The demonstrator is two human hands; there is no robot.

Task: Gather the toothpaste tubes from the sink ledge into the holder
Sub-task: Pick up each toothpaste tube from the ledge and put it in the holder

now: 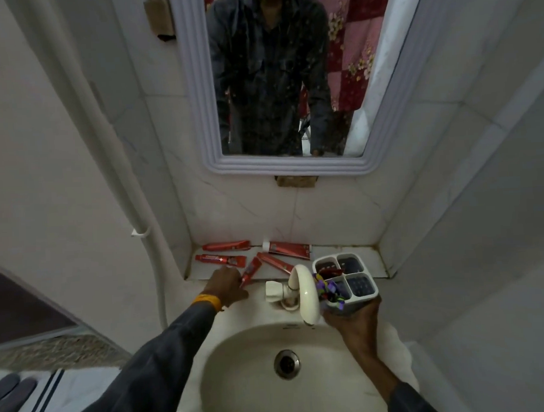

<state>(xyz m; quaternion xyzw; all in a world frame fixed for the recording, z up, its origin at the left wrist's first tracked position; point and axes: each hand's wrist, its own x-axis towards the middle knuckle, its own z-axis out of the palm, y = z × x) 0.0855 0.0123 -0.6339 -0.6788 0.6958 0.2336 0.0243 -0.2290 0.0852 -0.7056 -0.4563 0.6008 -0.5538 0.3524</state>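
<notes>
At a bathroom sink, the left hand (228,283) closes on one of five red toothpaste tubes (250,270) lying on the ledge (371,264), while the right hand (355,321) grips the four-compartment holder (344,275) nearby, ready to receive it next.

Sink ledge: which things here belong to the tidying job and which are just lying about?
Job:
red toothpaste tubes on the ledge
divided holder in the right hand
left hand at one tube

Just there:
tap
mirror
drain
</notes>
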